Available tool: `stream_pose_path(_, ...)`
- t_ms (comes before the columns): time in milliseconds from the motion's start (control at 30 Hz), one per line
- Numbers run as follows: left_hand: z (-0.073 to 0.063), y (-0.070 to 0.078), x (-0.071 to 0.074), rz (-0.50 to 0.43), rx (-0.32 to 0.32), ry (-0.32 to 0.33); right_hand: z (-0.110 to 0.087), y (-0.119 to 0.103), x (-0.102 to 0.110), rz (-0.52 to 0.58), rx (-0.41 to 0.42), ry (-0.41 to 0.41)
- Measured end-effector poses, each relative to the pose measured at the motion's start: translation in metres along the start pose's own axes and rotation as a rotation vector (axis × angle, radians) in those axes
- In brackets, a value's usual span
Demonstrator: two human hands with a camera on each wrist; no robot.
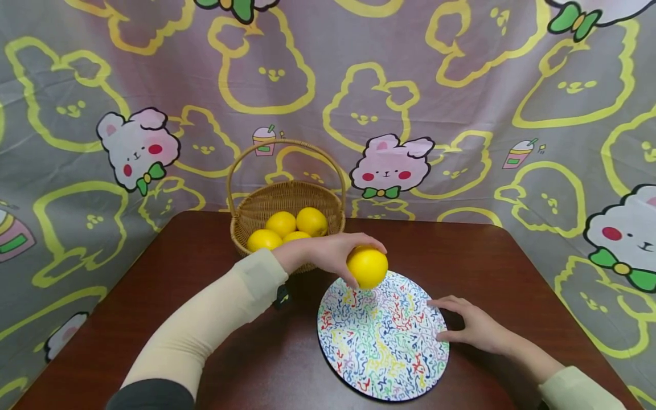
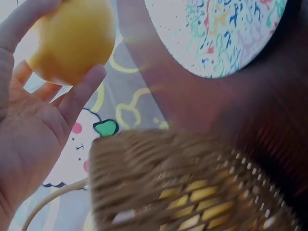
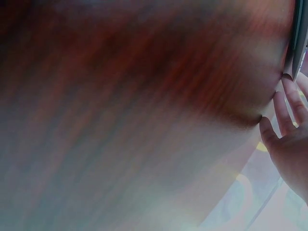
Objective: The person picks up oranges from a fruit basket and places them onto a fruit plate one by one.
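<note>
In the head view my left hand (image 1: 334,254) grips a round yellow fruit (image 1: 368,267) above the far part of a round board (image 1: 381,341) patterned with coloured squiggles. The left wrist view shows thumb and fingers spread around the fruit (image 2: 74,41), with a wicker basket (image 2: 144,159) below it. My right hand (image 1: 474,326) is at the board's right edge, fingertips and thumb at the rim and fingers loosely extended. From the right wrist, the hand (image 3: 291,139) appears beside the dark edge of the board.
Several more yellow fruits (image 1: 281,224) lie in the wicker basket (image 1: 289,196), which has a tall hoop handle and stands at the back of the dark brown table (image 1: 246,364). A cartoon-printed curtain (image 1: 318,85) hangs behind and beside the table.
</note>
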State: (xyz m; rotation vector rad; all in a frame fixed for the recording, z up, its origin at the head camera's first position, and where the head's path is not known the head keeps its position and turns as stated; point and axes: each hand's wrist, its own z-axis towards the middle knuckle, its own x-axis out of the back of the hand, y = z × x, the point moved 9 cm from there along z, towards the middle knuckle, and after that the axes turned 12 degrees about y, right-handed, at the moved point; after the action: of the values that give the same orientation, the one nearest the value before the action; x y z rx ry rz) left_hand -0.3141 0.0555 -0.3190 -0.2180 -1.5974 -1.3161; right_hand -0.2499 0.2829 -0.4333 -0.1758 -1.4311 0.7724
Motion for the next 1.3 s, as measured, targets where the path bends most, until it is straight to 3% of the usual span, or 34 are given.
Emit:
stream_pose_path(567,0.029,-0.025,-0.053,0.009,0.028,-0.009,0.001,-0.001,0.000,0.004,-0.016,-0.008)
stream_pose_path(1300,0.037,-0.043,-0.061,0.019,0.070,-0.023,0.001,-0.001,0.001,0.004,-0.026,-0.004)
